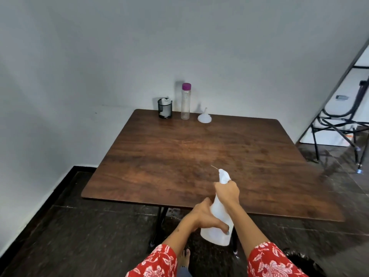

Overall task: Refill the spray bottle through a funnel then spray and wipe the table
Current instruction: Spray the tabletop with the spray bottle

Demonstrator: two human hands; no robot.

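**Spraying under way, cloth yet to be fetched**

I see the white spray bottle [218, 220] held up over the near edge of the tabletop [179, 152], tilted so its nozzle aims forward and down at the wood. My right hand [227, 191] is wrapped round the neck at the trigger, its fingers curled tight; a thin streak off the nozzle tip suggests spray leaving, though it is faint. My left hand [207, 216] grips the lower body of the bottle, thumb and fingers closed on it, which I judge steadies the weight while the other squeezes.

At the far edge, near the wall, stand the clear bottle with the purple cap [185, 103], capped, and just beside it the funnel [204, 116], mouth down. That placement suggests refilling is done. The dark mesh cup [165, 108] at the far left holds something white, perhaps wipes. I reckon wiping comes next.
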